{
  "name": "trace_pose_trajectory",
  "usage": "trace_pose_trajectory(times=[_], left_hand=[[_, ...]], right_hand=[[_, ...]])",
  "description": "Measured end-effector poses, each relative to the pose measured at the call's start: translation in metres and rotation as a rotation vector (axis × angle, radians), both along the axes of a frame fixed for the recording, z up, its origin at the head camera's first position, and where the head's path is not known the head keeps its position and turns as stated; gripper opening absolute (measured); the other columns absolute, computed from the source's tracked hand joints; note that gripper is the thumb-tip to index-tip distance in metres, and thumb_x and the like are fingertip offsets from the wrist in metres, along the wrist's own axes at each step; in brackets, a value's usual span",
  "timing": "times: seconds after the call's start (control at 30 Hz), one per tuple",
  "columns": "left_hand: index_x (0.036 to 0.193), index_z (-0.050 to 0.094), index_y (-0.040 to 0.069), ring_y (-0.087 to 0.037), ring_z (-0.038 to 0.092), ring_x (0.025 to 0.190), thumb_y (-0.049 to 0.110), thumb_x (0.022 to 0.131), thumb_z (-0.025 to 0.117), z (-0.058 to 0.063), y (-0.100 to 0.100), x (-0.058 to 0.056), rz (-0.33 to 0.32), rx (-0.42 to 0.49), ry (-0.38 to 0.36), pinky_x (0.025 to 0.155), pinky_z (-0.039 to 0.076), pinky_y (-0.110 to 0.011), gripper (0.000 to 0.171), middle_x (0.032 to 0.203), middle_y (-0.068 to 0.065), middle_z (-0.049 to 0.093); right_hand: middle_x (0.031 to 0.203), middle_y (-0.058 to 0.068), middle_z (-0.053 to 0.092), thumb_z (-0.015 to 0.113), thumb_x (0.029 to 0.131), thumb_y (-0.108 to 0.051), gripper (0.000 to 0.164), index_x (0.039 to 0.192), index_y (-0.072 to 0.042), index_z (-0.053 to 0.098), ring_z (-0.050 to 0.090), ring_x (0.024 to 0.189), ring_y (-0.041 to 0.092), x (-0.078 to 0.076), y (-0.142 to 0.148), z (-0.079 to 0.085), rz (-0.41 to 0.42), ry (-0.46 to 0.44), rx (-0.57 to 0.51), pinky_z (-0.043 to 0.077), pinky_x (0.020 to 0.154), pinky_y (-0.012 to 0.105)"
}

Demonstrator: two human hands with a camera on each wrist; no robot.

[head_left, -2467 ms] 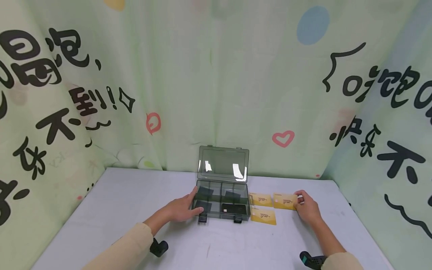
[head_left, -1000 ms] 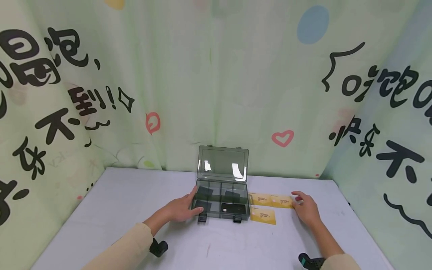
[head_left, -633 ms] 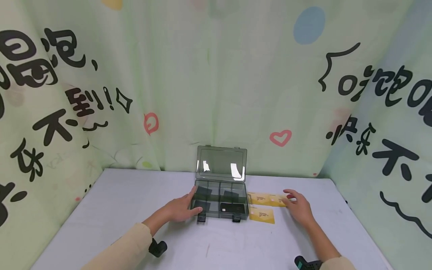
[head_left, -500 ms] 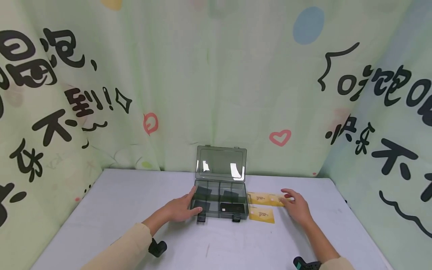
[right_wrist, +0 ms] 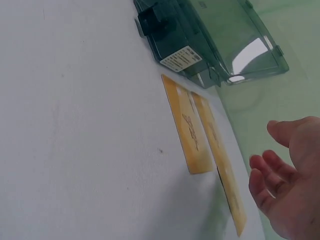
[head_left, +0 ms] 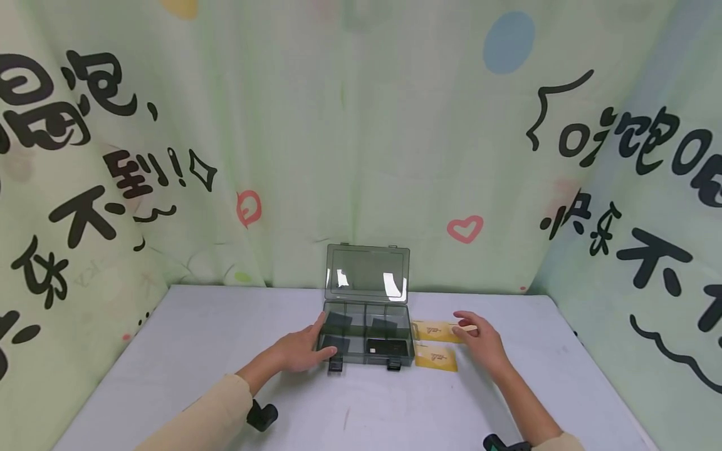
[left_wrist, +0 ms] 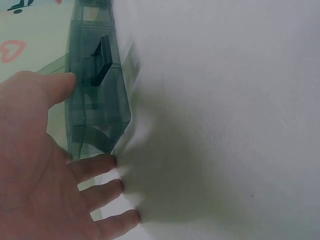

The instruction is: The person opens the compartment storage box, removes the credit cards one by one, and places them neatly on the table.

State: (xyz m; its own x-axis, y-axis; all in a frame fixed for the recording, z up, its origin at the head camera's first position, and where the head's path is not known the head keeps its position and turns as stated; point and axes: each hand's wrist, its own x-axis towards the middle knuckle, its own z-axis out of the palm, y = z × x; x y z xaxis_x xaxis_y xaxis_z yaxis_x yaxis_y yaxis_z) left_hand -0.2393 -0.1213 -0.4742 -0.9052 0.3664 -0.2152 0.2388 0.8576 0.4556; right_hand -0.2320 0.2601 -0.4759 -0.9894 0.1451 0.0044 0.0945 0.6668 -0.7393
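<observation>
A translucent grey organizer box (head_left: 361,360) stands with its lid (head_left: 366,272) raised, divided into compartments. My left hand (head_left: 301,351) rests against its front left corner, thumb at the front wall and straight fingers along the left side. To the right of the box lie yellow printed cards: one in front (head_left: 436,358), and a back row (head_left: 433,330) where two overlap. My right hand (head_left: 479,341) is at the right end of the back row, fingers loosely bent. In the right wrist view its thumb and fingers (right_wrist: 260,177) stand apart with nothing between them.
Inside the box are a black block (head_left: 387,347) with a small white mark and several dark flat pieces. Two black latches (head_left: 335,364) hang open at its front. A white-covered table (head_left: 271,401) reaches back to a printed curtain (head_left: 366,125).
My right hand has moved left, and the far right card has slid left over its neighbour in the back row. My left hand stays at the box.
</observation>
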Motion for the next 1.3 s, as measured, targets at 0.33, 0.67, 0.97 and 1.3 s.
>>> trace_pose_trajectory(times=[0.33,0.67,0.97,1.3], left_hand=[[0.157,0.01,0.011,-0.039,0.046,0.134,0.054,0.095,0.05,0.001,0.001,0.002,0.007,0.006,-0.019,0.108,0.038,-0.054,0.085,0.153,-0.02,0.038],[0.156,0.011,0.011,-0.038,0.046,0.134,0.054,0.095,0.05,0.001,-0.001,0.001,0.016,0.012,0.0,0.109,0.039,-0.053,0.085,0.153,-0.018,0.037],[0.156,0.011,0.011,-0.039,0.049,0.132,0.054,0.094,0.051,0.0,-0.003,0.001,0.033,-0.002,-0.006,0.107,0.04,-0.054,0.085,0.152,-0.019,0.038],[0.156,0.011,0.011,-0.039,0.048,0.132,0.055,0.094,0.051,-0.003,0.001,0.0,0.013,0.006,-0.004,0.107,0.04,-0.054,0.086,0.152,-0.02,0.039]], right_hand=[[0.123,0.014,0.06,0.058,0.096,-0.023,0.039,0.135,-0.017,0.055,0.06,0.102,0.026,0.005,-0.03,0.008,0.031,-0.012,-0.056,0.052,0.089,0.037],[0.116,0.01,0.064,0.06,0.096,-0.02,0.035,0.131,-0.016,0.059,0.059,0.097,0.022,0.0,-0.046,0.008,0.092,0.006,-0.049,0.052,0.081,0.029],[0.12,0.014,0.06,0.064,0.093,-0.018,0.034,0.127,-0.014,0.062,0.06,0.092,0.021,0.006,-0.061,0.004,0.148,0.032,-0.078,0.049,0.071,0.023],[0.135,0.014,0.05,0.067,0.091,-0.018,0.028,0.119,-0.013,0.068,0.061,0.09,0.02,0.008,-0.067,0.002,0.188,-0.003,-0.114,0.055,0.073,0.026]])
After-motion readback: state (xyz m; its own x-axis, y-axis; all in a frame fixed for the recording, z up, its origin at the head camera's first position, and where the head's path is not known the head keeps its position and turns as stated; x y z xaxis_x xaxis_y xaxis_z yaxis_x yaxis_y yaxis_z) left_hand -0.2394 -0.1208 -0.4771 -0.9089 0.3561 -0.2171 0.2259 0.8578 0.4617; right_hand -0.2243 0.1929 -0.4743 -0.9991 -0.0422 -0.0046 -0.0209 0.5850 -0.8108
